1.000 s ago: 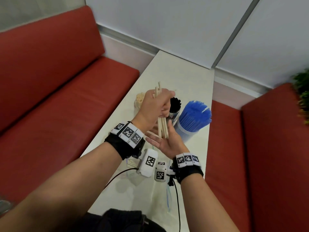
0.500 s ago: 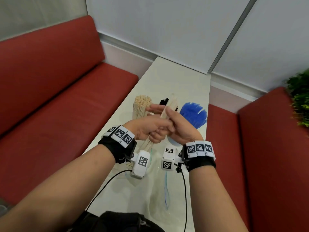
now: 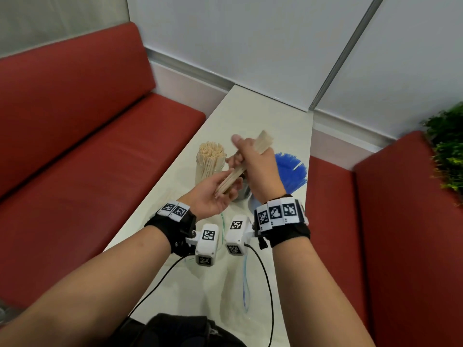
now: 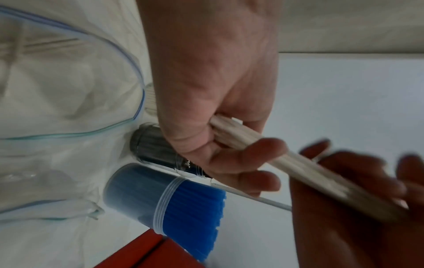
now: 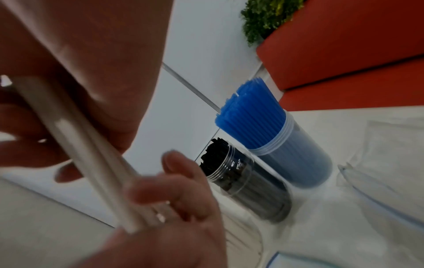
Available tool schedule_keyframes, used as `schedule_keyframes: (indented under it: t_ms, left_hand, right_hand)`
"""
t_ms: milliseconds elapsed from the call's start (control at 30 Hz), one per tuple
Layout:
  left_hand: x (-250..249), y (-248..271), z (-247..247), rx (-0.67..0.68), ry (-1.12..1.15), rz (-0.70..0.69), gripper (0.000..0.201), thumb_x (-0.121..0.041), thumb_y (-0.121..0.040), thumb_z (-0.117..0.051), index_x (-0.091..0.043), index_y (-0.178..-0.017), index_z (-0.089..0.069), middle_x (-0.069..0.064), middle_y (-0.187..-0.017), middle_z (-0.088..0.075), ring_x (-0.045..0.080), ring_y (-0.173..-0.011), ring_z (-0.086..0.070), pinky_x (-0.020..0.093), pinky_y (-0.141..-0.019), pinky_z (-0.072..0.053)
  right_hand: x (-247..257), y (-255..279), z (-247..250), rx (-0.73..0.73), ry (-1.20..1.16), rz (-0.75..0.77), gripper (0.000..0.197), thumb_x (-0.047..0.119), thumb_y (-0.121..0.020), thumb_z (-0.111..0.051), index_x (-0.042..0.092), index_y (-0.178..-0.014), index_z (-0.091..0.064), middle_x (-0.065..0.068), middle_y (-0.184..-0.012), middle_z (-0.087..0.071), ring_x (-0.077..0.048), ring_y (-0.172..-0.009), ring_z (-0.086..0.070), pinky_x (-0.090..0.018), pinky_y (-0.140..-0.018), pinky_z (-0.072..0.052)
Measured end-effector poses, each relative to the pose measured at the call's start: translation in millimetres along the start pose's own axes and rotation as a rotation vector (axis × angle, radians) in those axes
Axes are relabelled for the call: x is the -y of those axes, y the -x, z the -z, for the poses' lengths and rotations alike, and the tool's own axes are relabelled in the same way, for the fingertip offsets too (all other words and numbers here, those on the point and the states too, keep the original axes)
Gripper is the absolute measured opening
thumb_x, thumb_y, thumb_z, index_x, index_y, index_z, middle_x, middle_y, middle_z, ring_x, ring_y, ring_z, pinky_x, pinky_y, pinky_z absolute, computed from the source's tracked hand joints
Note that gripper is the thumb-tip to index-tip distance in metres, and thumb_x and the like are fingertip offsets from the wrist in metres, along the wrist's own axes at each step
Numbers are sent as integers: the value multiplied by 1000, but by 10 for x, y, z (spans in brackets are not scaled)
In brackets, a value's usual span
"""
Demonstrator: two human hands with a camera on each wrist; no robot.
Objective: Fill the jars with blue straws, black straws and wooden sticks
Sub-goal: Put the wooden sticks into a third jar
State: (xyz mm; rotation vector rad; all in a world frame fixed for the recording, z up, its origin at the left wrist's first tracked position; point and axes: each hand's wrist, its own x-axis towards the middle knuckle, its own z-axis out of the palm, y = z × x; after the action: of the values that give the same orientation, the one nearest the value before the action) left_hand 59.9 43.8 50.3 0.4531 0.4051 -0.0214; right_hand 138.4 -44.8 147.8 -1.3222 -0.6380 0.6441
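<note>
A bundle of wooden sticks (image 3: 263, 144) slants over the white table (image 3: 263, 113). My right hand (image 3: 258, 166) grips its upper half. My left hand (image 3: 213, 196) lies palm up beneath, fingers loosely curled round the lower end. The left wrist view shows the sticks (image 4: 321, 172) butting into that palm. A jar of wooden sticks (image 3: 209, 159) stands just left of my hands. The blue straw jar (image 3: 292, 171) stands to the right. The black straw jar (image 5: 247, 186) stands between them, mostly hidden behind my hands in the head view.
Clear zip bags (image 3: 240, 284) lie flat on the table near me, under my wrists. Red benches run along both sides (image 3: 87, 159) (image 3: 400, 221). A green plant (image 3: 448, 146) sits at the far right. A wall closes the table's far end.
The bundle went from upright in my left fist to slanted. My right hand now grips it from above, and my left hand has turned palm up under the lower end.
</note>
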Motion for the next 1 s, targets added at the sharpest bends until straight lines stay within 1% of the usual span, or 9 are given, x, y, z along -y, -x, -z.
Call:
schedule_keyframes:
  t_ms: [133, 233, 400, 500, 567, 700, 800, 900, 1000]
  left_hand:
    - [-36, 10, 0, 22, 11, 24, 20, -27, -87, -63, -9, -80, -68, 2, -77, -57, 5, -44, -50, 13, -27, -31]
    - [-65, -10, 89, -5, -18, 32, 39, -38, -96, -56, -11, -68, -66, 0, -61, -54, 3, -33, -38, 14, -24, -23]
    - [-61, -17, 220, -85, -181, 20, 36, -36, -92, -55, -16, -62, -58, -5, -45, -41, 4, -26, -26, 15, -23, -17]
    - [-114, -49, 339, -203, -300, 0, 40, -34, -101, -48, -14, -68, -59, -4, -46, -41, 4, -28, -24, 16, -25, -17]
    - [-116, -110, 381, -355, -410, -39, 33, -34, -104, -44, -8, -88, -58, 1, -54, -49, 7, -33, -33, 17, -29, -24]
    - [-21, -252, 512, -555, -691, 66, 32, -17, -106, -37, 10, -115, -51, 32, -84, -65, 33, -63, -65, 37, -57, -57]
    - [85, -347, 776, -485, -1228, 212, 28, -7, -101, -47, 8, -120, -60, 27, -117, -67, 33, -94, -67, 34, -79, -54]
    - [242, -340, 1035, -308, -1910, 336, 45, -24, -94, -63, -8, -136, -54, 11, -139, -53, 29, -126, -52, 34, -103, -42]
    - [428, -340, 1301, -214, -2362, 459, 69, -31, -86, -72, -15, -143, -37, 11, -142, -37, 35, -129, -40, 48, -103, -41]
  right_hand:
    - [-54, -2, -29, 48, 64, -35, 36, 20, -96, -69, 12, -66, -51, -7, -58, -50, -21, -63, -64, -29, -57, -53]
    - [-77, -22, -6, 85, 159, -33, 33, 17, -99, -64, 6, -71, -51, -15, -62, -54, -25, -65, -66, -27, -57, -53]
    - [-58, -167, 129, 320, 336, -169, 32, 19, -99, -65, 7, -71, -55, -31, -83, -65, -39, -86, -70, -43, -79, -58]
    - [-40, -360, 280, 428, 462, -324, 18, 16, -94, -72, 8, -79, -69, -17, -83, -74, -28, -78, -72, -35, -72, -63]
    - [-75, -479, 288, 416, 458, -412, 8, 9, -90, -73, 5, -84, -71, -13, -79, -76, -24, -72, -74, -27, -62, -62]
    - [-204, -797, 168, 304, 606, -439, 11, 11, -89, -73, 1, -94, -72, -25, -93, -75, -40, -86, -76, -49, -92, -55]
    - [-274, -1041, 33, 218, 660, -403, 14, 10, -91, -71, 0, -99, -69, -23, -94, -76, -37, -84, -76, -47, -90, -60]
    - [-365, -1267, -56, 122, 679, -368, 19, 12, -90, -72, -2, -104, -69, -21, -91, -76, -31, -75, -77, -40, -80, -64]
    - [-484, -1397, -113, 55, 694, -321, 18, 13, -89, -71, -2, -101, -70, -19, -91, -76, -25, -65, -76, -36, -71, -64]
